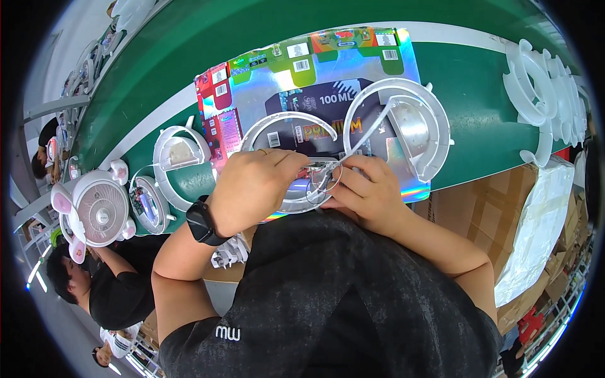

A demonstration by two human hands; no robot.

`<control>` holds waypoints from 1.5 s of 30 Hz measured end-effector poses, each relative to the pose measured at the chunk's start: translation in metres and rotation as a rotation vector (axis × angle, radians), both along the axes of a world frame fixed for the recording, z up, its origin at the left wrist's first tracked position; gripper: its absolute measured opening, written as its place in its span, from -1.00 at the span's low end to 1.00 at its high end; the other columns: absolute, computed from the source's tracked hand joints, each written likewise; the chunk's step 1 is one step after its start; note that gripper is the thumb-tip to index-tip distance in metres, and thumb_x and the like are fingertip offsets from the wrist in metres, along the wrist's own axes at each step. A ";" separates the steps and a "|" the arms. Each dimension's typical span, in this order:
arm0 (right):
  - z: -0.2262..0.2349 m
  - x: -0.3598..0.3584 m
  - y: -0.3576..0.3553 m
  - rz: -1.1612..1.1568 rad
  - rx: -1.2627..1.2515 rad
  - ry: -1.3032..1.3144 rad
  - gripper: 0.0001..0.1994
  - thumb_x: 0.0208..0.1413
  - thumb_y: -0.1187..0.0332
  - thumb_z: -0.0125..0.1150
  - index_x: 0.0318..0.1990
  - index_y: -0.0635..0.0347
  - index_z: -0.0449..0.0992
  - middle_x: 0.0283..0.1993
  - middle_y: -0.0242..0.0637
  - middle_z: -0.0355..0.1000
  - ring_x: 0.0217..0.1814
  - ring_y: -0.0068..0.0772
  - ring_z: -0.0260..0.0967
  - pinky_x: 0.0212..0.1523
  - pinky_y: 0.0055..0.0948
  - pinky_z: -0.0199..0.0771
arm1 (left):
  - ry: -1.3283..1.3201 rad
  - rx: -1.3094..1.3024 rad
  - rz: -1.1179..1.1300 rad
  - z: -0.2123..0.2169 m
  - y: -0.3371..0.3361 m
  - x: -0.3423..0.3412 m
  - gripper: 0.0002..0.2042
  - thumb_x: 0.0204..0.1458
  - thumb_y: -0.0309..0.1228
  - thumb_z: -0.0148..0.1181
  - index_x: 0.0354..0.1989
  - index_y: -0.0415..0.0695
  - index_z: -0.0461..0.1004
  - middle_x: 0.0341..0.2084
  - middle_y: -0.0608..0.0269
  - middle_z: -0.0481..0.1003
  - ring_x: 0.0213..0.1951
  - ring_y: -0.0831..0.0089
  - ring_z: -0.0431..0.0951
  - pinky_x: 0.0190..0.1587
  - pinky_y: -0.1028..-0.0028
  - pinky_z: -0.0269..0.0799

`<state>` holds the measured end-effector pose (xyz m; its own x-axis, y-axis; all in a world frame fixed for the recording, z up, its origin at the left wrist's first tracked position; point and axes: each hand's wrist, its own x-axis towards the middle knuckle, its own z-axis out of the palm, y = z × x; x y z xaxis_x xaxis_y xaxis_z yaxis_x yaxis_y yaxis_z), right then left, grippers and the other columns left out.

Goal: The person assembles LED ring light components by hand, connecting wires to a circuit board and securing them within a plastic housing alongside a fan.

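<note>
Right in front of me lies a white rounded plastic housing (295, 206) with a purple-blue cylindrical battery (299, 186) and a small circuit board inside. Thin wires (322, 181) loop out of it between my hands. My left hand (252, 184), with a black watch on the wrist, is closed at the housing's far edge; what its fingertips pinch is hidden. My right hand (370, 192) pinches the thin wires at the housing's right side. From there a white cable (373, 133) runs up to a white ring-shaped housing (445, 129) with a metal plate inside.
A flattened printed carton sheet (252, 88) lies under the work on the green table (466, 75). White curved shells (532, 85) are stacked at far right. To the left stand another open housing (179, 151) and a pink-eared fan (101, 214), with a co-worker (116, 283) beside it.
</note>
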<state>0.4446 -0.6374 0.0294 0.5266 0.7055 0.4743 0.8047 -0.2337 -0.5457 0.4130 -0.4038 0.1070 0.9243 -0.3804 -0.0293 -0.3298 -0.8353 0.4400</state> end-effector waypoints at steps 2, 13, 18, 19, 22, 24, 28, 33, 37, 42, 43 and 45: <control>0.000 0.000 0.000 0.009 -0.015 0.008 -0.72 -0.08 0.15 0.38 -0.22 0.04 0.57 -0.05 -0.44 0.45 0.08 -0.29 0.36 -0.17 -0.30 0.35 | 0.012 0.030 -0.029 0.002 0.000 0.000 -0.81 -0.05 -0.49 0.17 -0.22 -0.15 0.50 -0.35 0.20 0.60 -0.30 0.24 0.64 -0.34 0.30 0.54; 0.001 -0.001 0.000 0.004 -0.005 0.010 -0.73 -0.07 0.15 0.37 -0.24 0.02 0.57 -0.07 -0.46 0.44 0.09 -0.29 0.36 -0.16 -0.31 0.34 | -0.101 0.163 -0.091 0.002 -0.005 0.000 -0.82 -0.12 -0.46 0.16 -0.29 -0.17 0.47 -0.54 0.26 0.46 -0.45 0.30 0.58 -0.43 0.34 0.48; 0.001 0.000 0.001 0.009 -0.025 0.004 -0.74 -0.06 0.14 0.35 -0.24 -0.01 0.56 -0.08 -0.50 0.43 0.10 -0.29 0.34 -0.15 -0.32 0.33 | -0.144 0.205 -0.086 0.009 -0.009 0.000 -0.83 -0.15 -0.46 0.18 -0.33 -0.17 0.47 -0.57 0.28 0.45 -0.48 0.33 0.56 -0.45 0.37 0.47; 0.002 0.000 0.001 0.012 -0.039 -0.002 -0.75 -0.05 0.14 0.34 -0.24 -0.02 0.56 -0.08 -0.50 0.43 0.10 -0.30 0.34 -0.15 -0.32 0.33 | -0.150 0.209 -0.087 0.011 -0.010 0.001 -0.84 -0.15 -0.46 0.18 -0.35 -0.17 0.47 -0.57 0.28 0.44 -0.48 0.33 0.56 -0.45 0.37 0.47; 0.002 0.000 0.000 0.017 -0.056 -0.008 -0.75 -0.05 0.13 0.33 -0.23 -0.03 0.56 -0.08 -0.51 0.43 0.11 -0.30 0.34 -0.14 -0.32 0.33 | -0.140 0.220 -0.089 0.015 -0.011 0.004 -0.87 -0.16 -0.46 0.18 -0.39 -0.15 0.46 -0.58 0.28 0.43 -0.49 0.34 0.55 -0.45 0.38 0.47; 0.002 0.000 0.001 0.019 -0.060 -0.009 -0.75 -0.05 0.13 0.32 -0.23 -0.04 0.56 -0.07 -0.51 0.43 0.11 -0.30 0.34 -0.14 -0.32 0.34 | -0.123 0.227 -0.090 0.016 -0.011 0.005 -0.88 -0.17 -0.46 0.18 -0.41 -0.15 0.45 -0.59 0.28 0.43 -0.49 0.33 0.56 -0.45 0.37 0.46; 0.001 0.002 0.001 0.040 -0.048 -0.006 -0.75 -0.08 0.14 0.33 -0.25 -0.02 0.54 -0.06 -0.50 0.44 0.12 -0.30 0.34 -0.14 -0.31 0.35 | -0.080 0.333 -0.147 0.022 -0.017 0.005 -0.89 -0.17 -0.45 0.18 -0.43 -0.14 0.43 -0.58 0.27 0.44 -0.47 0.31 0.57 -0.44 0.37 0.47; 0.003 0.002 0.001 0.036 -0.059 -0.006 -0.74 -0.09 0.16 0.34 -0.26 0.00 0.53 -0.06 -0.49 0.44 0.12 -0.30 0.35 -0.13 -0.30 0.36 | -0.056 0.351 -0.141 0.023 -0.018 0.007 -0.89 -0.17 -0.45 0.18 -0.45 -0.15 0.42 -0.58 0.26 0.45 -0.47 0.31 0.57 -0.43 0.37 0.49; 0.002 0.002 0.000 0.046 -0.050 -0.005 -0.73 -0.09 0.15 0.34 -0.25 0.01 0.53 -0.06 -0.49 0.44 0.12 -0.29 0.35 -0.13 -0.30 0.37 | -0.051 0.376 -0.145 0.022 -0.019 0.007 -0.89 -0.18 -0.45 0.18 -0.46 -0.15 0.42 -0.59 0.25 0.44 -0.48 0.31 0.57 -0.43 0.38 0.49; 0.003 0.002 0.000 0.047 -0.042 -0.011 -0.74 -0.08 0.15 0.34 -0.25 0.00 0.54 -0.06 -0.49 0.44 0.11 -0.28 0.35 -0.13 -0.30 0.36 | -0.054 0.420 -0.172 0.021 -0.021 0.003 -0.89 -0.18 -0.45 0.19 -0.47 -0.15 0.41 -0.60 0.25 0.44 -0.49 0.32 0.57 -0.44 0.39 0.48; 0.003 0.002 0.000 0.049 -0.053 -0.005 -0.74 -0.07 0.15 0.34 -0.24 -0.01 0.54 -0.06 -0.49 0.44 0.11 -0.28 0.35 -0.12 -0.30 0.36 | -0.067 0.434 -0.180 0.020 -0.022 0.001 -0.89 -0.18 -0.45 0.19 -0.47 -0.15 0.41 -0.60 0.25 0.44 -0.50 0.32 0.56 -0.45 0.39 0.48; 0.004 0.002 0.000 0.053 -0.063 -0.002 -0.75 -0.07 0.15 0.34 -0.24 -0.01 0.55 -0.06 -0.50 0.44 0.11 -0.28 0.35 -0.12 -0.30 0.36 | -0.082 0.451 -0.185 0.021 -0.022 -0.001 -0.89 -0.18 -0.45 0.18 -0.47 -0.15 0.41 -0.60 0.25 0.44 -0.50 0.32 0.56 -0.45 0.39 0.48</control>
<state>0.4466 -0.6372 0.0329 0.4867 0.7609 0.4290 0.8181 -0.2250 -0.5292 0.4119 -0.4259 0.1277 0.8485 -0.5047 -0.1590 -0.5090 -0.8606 0.0150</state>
